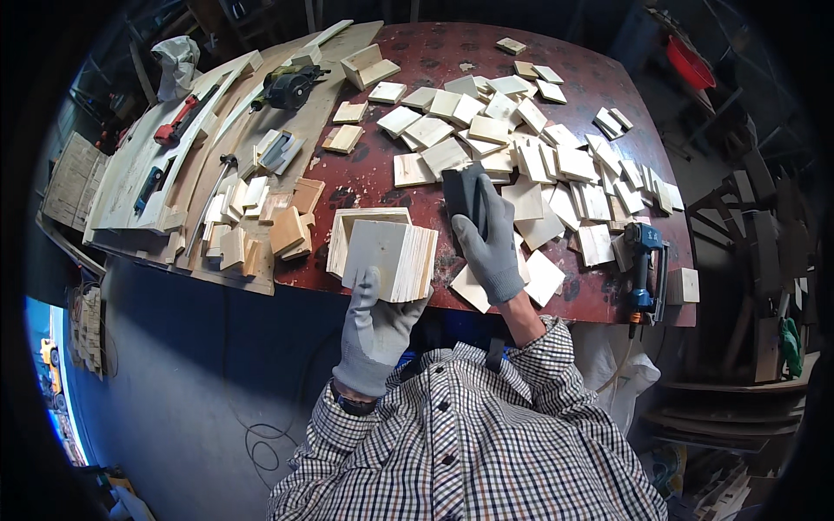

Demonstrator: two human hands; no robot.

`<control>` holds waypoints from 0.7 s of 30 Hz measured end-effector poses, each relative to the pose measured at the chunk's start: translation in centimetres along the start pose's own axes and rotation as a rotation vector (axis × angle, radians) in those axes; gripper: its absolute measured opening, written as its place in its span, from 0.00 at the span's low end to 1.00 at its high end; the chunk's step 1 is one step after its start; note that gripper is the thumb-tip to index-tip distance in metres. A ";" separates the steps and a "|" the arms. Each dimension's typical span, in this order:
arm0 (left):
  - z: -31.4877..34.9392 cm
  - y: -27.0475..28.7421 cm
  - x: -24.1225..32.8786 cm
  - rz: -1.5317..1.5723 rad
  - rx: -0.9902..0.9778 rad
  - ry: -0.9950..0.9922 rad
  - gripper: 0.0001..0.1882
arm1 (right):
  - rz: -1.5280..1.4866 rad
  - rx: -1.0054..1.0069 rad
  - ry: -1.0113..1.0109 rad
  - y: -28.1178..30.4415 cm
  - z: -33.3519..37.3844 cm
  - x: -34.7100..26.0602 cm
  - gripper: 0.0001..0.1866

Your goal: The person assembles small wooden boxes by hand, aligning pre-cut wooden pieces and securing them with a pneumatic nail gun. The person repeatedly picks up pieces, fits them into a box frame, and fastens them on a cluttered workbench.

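A pale wooden block (pixel 375 252) with a flat, squarish face is observed held upright, its right side marked by narrow vertical bands of cream and brown. A dark, elongated rectangular block (pixel 454 187), partly covered from view, is held just beyond and to the right of it, the two being kept visibly apart.
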State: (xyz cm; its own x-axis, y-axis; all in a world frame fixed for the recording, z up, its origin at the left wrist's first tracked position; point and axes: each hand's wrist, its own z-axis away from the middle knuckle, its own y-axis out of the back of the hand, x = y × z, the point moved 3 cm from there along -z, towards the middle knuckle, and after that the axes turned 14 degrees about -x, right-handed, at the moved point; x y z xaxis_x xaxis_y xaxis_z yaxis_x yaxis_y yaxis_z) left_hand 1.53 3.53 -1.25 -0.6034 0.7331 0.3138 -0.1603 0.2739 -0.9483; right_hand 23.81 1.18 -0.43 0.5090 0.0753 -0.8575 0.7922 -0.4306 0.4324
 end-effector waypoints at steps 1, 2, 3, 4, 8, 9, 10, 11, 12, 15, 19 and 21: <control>-0.1 -1.1 -0.9 -0.092 0.130 -0.126 0.36 | 0.043 0.066 0.033 0.9 0.3 0.6 0.41; -0.3 -0.3 -1.2 -0.152 0.209 -0.186 0.34 | -0.049 0.070 0.024 1.4 0.5 0.6 0.41; -0.2 0.6 -1.3 -0.142 0.190 -0.169 0.33 | -0.135 0.072 -0.002 2.0 1.4 0.6 0.41; -0.2 1.4 -1.1 -0.131 0.172 -0.152 0.33 | -0.090 0.077 0.011 2.7 2.1 0.1 0.42; -0.4 3.2 -0.2 -0.027 0.143 -0.179 0.29 | 0.161 0.171 -0.006 5.7 5.5 1.3 0.42; -0.3 3.0 -0.2 -0.118 0.194 -0.212 0.29 | 0.102 0.199 -0.089 6.6 6.4 2.7 0.41; -0.3 2.8 0.0 -0.147 0.212 -0.220 0.29 | 0.167 0.248 -0.136 7.7 7.2 3.9 0.41; -0.4 2.8 0.0 -0.173 0.229 -0.225 0.29 | 0.235 0.299 -0.184 9.0 8.2 5.2 0.41; -0.6 2.8 0.0 -0.200 0.247 -0.232 0.29 | 0.320 0.350 -0.192 10.3 9.1 6.7 0.41; -0.5 3.6 0.3 -0.206 0.263 -0.223 0.28 | 0.639 0.422 -0.284 14.1 11.7 9.1 0.42; -1.0 4.0 0.1 -0.144 0.283 -0.208 0.30 | 0.848 0.327 -0.553 17.0 14.2 12.2 0.42; -1.1 4.5 -0.1 -0.074 0.308 -0.220 0.32 | 0.906 0.277 -0.723 16.9 14.7 12.1 0.43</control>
State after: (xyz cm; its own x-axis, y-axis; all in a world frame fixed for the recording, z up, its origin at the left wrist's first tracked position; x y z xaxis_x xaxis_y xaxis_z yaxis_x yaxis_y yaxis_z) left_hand 1.68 5.38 -5.52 -0.7289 0.5583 0.3962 -0.4171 0.0967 -0.9037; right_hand 38.40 -18.36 -7.61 0.4678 -0.8424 -0.2675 0.0975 -0.2517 0.9629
